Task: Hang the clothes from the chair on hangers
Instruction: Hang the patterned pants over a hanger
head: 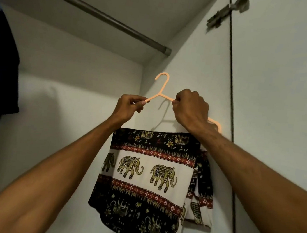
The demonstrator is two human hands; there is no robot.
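Fingers [140, 104] of the left hand [129, 105] pinch the left arm of a peach plastic clothes hanger [162, 86]. The right hand [191, 108] curls tightly round its right arm. Both hands are raised inside a white wardrobe [96, 73].

One folded elephant-print cloth garment in black, white and red [153, 172] hangs below the two wrists. It is apparently draped over the hanger's lower bar, though the forearms hide that bar. Its top edge runs just under the hands, and its lower edge drops out of view at the bottom.

The hanger's hook opens to the left and stands in the air in front of the white side panel [192, 54]. It is well below the right end of the single grey metal wardrobe rod [95, 12] and clear of it. That rod slants from upper left to its socket at the side panel. A long stretch of it lies open between the socket and the one dark garment [0, 64] hanging at the far left edge.

The hanger's right tip lies near the dark vertical gap at the door's edge. One metal door hinge [227, 10] sits at top right.

Count: two hands, one hanger, one patterned garment, one dark garment, one rod, one hinge.
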